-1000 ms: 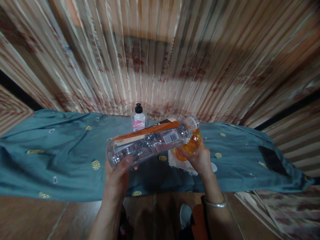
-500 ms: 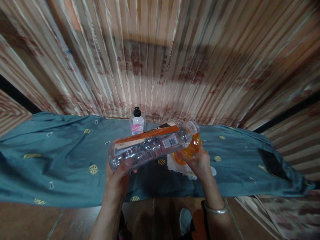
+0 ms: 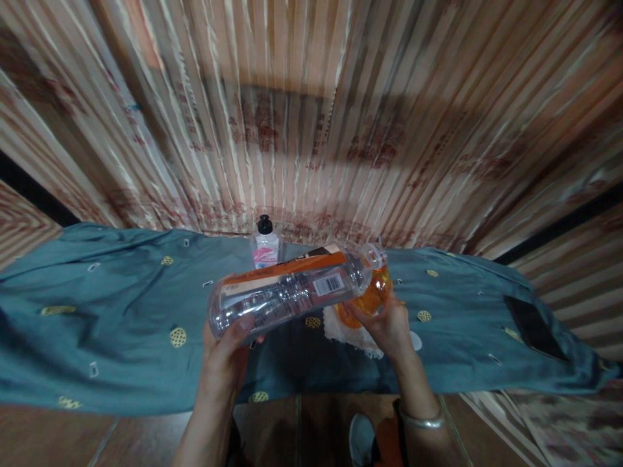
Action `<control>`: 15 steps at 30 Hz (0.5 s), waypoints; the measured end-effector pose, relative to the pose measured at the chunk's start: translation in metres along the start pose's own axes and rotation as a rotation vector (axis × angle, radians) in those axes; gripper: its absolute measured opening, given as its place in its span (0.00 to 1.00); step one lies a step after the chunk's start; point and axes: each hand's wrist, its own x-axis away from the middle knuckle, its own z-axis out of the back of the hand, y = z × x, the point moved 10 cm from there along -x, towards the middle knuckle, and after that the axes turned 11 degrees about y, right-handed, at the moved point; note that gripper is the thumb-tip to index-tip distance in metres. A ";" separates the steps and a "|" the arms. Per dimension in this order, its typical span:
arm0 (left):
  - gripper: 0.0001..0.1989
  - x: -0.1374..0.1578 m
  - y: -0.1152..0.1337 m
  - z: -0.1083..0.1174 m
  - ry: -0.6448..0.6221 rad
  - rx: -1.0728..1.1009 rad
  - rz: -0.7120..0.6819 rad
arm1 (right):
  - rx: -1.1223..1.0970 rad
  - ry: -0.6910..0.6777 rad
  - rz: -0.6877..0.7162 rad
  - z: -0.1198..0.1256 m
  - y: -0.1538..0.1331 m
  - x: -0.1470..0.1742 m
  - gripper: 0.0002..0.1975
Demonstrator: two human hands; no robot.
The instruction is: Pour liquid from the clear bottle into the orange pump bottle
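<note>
My left hand (image 3: 231, 347) grips the base end of a large clear plastic bottle (image 3: 287, 292) with an orange label and a barcode. The bottle is tilted, its neck pointing right over an orange container (image 3: 374, 292). My right hand (image 3: 387, 324) is wrapped around that orange, see-through container, whose lower part is partly hidden by the hand. The bottle's neck meets or overlaps the container's top; I cannot tell whether they touch. Under the container lies a white frilly cloth (image 3: 343, 332).
A small bottle with a black cap and pink print (image 3: 265, 246) stands behind the clear bottle. A dark flat phone-like object (image 3: 534, 327) lies at the right. A white oval piece (image 3: 415, 340) rests by my right wrist. A teal patterned cloth (image 3: 126, 324) covers the surface; a curtain (image 3: 302, 130) hangs behind.
Both hands keep their holds on the bottle and the orange container, with almost the same tilt. The whole view has shifted slightly, so things sit a little lower.
</note>
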 end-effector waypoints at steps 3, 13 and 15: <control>0.27 -0.001 -0.003 0.003 -0.021 -0.006 0.013 | -0.006 0.002 0.018 0.001 -0.002 0.000 0.38; 0.29 -0.001 -0.010 0.007 -0.068 0.025 0.027 | 0.017 0.006 -0.021 -0.001 0.006 0.001 0.46; 0.29 -0.001 -0.010 0.007 -0.068 0.026 0.028 | -0.005 0.008 -0.028 -0.001 0.007 0.001 0.46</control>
